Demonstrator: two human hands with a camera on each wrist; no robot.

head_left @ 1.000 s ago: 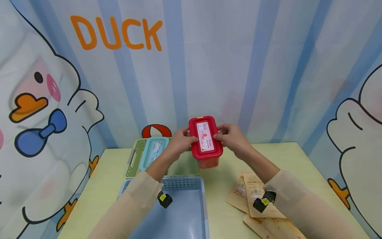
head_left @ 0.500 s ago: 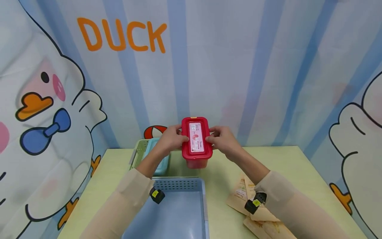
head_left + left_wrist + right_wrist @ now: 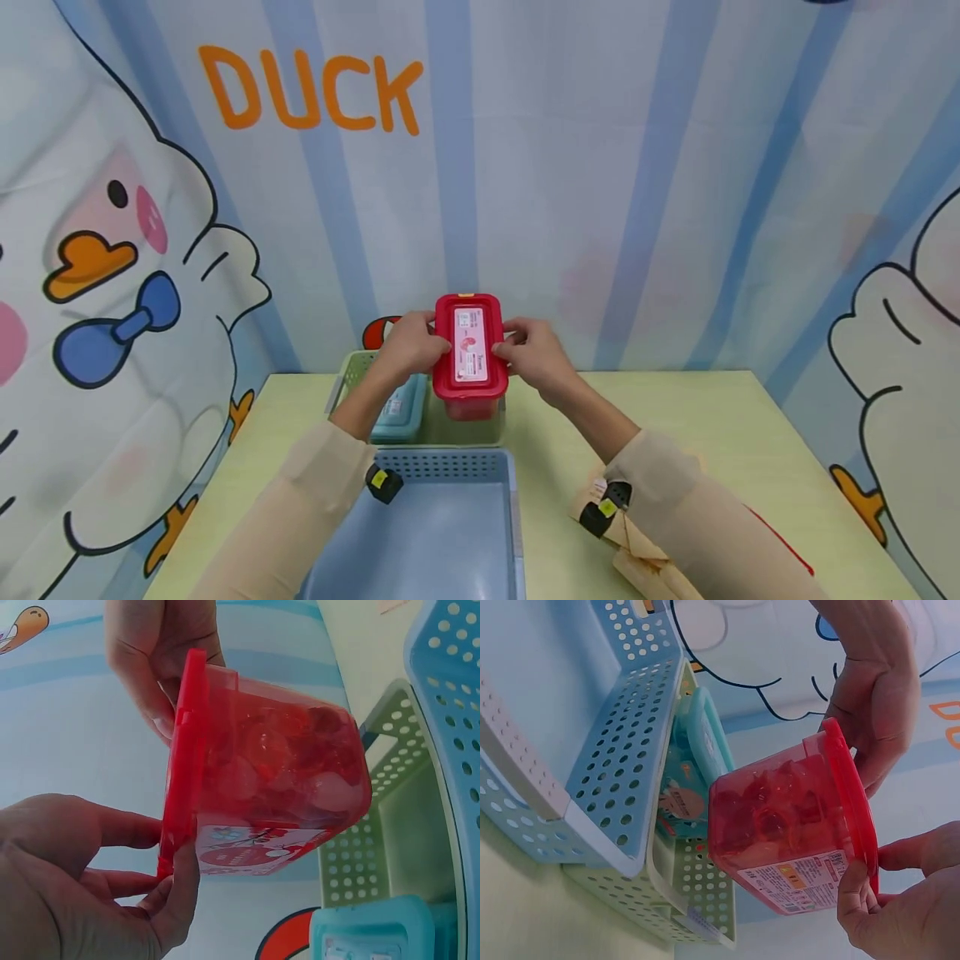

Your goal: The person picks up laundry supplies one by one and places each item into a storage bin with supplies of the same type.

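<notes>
A see-through red tub with a red lid and a pink-white label is held up between both hands, above the green basket. My left hand pinches the left rim of its lid, thumb on top. On the opposite rim, my right hand pinches in the same way. Rounded red pieces show through the tub's wall in the left wrist view. A teal-lidded tub stands in the green basket, left of the red one, partly covered by my left forearm in the head view.
In front of the green basket stands a larger blue basket. Several tan paper packets lie at the right, partly under my right sleeve. A striped curtain with duck drawings hangs behind the table.
Both hands have carried the red tub leftward, from the green basket's right edge to over its right part. The grip stays the same. My right sleeve now covers more of the packets.
</notes>
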